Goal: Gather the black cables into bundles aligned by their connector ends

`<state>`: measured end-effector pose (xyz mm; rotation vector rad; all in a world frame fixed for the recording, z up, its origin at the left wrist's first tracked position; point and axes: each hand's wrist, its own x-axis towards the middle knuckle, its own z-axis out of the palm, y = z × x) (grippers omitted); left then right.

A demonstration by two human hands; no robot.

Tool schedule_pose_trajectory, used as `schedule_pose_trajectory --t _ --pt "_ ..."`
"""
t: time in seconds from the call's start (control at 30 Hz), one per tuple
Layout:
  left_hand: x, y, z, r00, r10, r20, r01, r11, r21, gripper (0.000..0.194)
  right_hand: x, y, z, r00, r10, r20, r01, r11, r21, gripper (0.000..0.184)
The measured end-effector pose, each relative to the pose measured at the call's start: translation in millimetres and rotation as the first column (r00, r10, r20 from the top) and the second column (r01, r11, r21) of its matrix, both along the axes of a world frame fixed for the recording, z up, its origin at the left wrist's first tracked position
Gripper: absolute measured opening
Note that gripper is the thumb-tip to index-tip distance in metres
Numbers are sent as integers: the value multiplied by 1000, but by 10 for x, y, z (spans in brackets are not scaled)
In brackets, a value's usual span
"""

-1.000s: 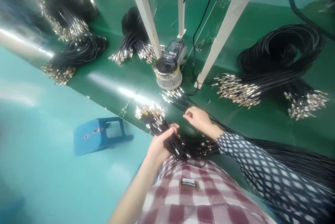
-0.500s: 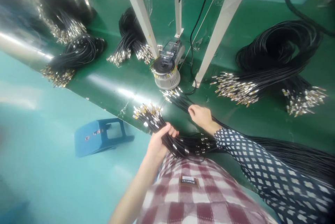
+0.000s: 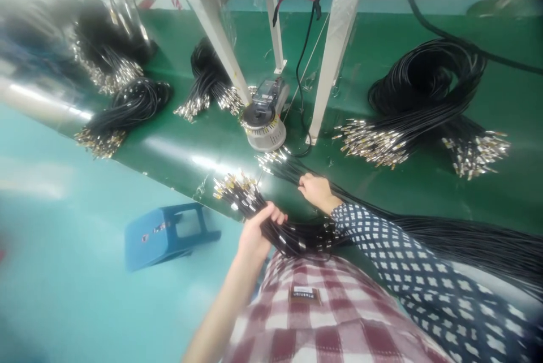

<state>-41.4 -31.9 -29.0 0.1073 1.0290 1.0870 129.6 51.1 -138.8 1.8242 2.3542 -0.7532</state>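
My left hand (image 3: 257,230) is wrapped round a thick bundle of black cables (image 3: 282,238). Their metal-tipped ends fan out beyond the thumb, toward the upper left. My right hand (image 3: 316,192) has its fingers curled closed at the near edge of a thinner spread of black cables (image 3: 291,169) on the green work surface (image 3: 186,176). Whether a cable is pinched in those fingers is hidden. The silver ends of that spread lie just in front of a round grey-white device (image 3: 266,134) with a dark top.
Coiled black cable bundles lie at the right (image 3: 424,91), the back middle (image 3: 207,77) and the left (image 3: 136,104). Pale metal legs (image 3: 324,63) rise from the surface behind the device. Below the surface's left edge, a blue stool (image 3: 159,238) is on the floor.
The camera view has tilted slightly, so more of the frame above the surface shows. My right hand has shifted a little to the left in the picture; my left hand keeps its bundle.
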Motion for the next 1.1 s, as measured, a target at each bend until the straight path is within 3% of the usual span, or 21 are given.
schedule_pose_trajectory --t 0.2,0.43,0.6,0.67,0.9,1.1 --pt "26 -30 24 1000 1 -17 -1 1000 13 17 67 -16 125 985 -100 -140 104 994 20 20" --pt "42 -15 34 1000 14 -21 -14 1000 18 16 347 -281 415 890 -166 -425 149 986 -72 25" --pt "57 -35 50 997 41 -66 -41 999 2 18 581 -644 639 708 -250 -660 144 967 -211 27" --pt "75 -47 66 995 51 -84 -51 999 3 23 666 -803 728 673 -257 -694 102 961 -258 28" --pt "169 -69 137 995 65 -80 -57 994 95 15 846 -1045 975 768 -154 -621 -20 964 -264 25" --pt "160 -71 121 989 81 -127 -75 996 55 15 951 -990 1070 739 -240 -629 -82 896 -437 32"
